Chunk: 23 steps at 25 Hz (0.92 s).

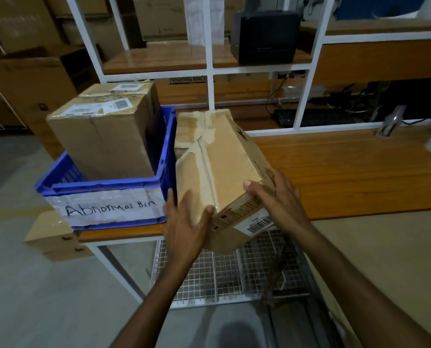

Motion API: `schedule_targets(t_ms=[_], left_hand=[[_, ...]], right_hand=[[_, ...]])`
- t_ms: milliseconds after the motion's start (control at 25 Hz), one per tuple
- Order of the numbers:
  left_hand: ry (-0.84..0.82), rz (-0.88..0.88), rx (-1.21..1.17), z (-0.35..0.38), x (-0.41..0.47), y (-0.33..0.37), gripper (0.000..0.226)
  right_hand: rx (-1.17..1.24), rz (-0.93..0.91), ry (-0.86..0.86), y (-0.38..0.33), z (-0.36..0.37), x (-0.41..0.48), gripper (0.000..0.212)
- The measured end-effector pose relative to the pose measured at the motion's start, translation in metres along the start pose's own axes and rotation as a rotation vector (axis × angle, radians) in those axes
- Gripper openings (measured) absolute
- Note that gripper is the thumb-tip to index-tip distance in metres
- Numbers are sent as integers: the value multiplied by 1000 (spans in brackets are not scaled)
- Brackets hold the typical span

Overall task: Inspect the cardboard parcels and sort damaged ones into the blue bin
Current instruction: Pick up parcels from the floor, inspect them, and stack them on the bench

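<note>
The wooden bench (347,172) runs across the middle of the frame, with a white shelf frame (209,69) rising behind it. At its left end sits the blue bin (166,146), its near wall labelled "Abnormal Bin". A large dented parcel (104,139) stands in the bin, and a second one (124,90) is behind it. Just right of the bin, at frame centre, the taped parcel (224,167) is held tilted above the bench edge, with a barcode label (258,226) on its near end. Another parcel (185,131) lies behind it. The left hand (186,222) presses flat on its left side, fingers spread. The right hand (277,197) clasps the right corner, thumb on top.
</note>
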State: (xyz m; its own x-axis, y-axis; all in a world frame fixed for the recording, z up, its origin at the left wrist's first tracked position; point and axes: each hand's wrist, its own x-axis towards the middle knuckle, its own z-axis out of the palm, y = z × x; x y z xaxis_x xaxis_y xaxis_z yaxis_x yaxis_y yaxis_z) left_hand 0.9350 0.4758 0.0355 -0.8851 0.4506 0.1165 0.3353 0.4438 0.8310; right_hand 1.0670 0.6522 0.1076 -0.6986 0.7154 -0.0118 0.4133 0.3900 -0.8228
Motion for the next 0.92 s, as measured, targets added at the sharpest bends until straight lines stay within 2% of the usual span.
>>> schedule_targets(t_ms=[80,120,160,240,360,440,560,680,760,920], left_hand=[[30,-235,-274,-6,6,-11,123],[-7,-316,-390,-8,7,-13,125],[-57,-316,-446,-9,5,-10,121],[-59,-167,-446,-10,-6,5,100],[31,-19,-422,-27,-11,30,93],[39,75,-396,-49,-8,47,83],[68,266,-366,-83,9,67,70],[47,398,-275,-104,35,73,84],[2,421,-226,-110,58,72,93],[-2,451,-146,-124,115,84,86]], right_hand=[[96,2,-26,4,-3,1,100],[120,-22,-32,4,-5,1,93],[122,-57,-27,3,-6,-2,86],[110,-146,34,-2,-8,-13,78],[130,-330,196,-14,-18,-34,74],[146,-453,246,-27,-29,-41,82],[100,-539,199,-49,-44,-36,99],[74,-560,178,-61,-46,-12,100],[95,-569,155,-68,-43,13,99],[99,-561,78,-81,-37,77,99]])
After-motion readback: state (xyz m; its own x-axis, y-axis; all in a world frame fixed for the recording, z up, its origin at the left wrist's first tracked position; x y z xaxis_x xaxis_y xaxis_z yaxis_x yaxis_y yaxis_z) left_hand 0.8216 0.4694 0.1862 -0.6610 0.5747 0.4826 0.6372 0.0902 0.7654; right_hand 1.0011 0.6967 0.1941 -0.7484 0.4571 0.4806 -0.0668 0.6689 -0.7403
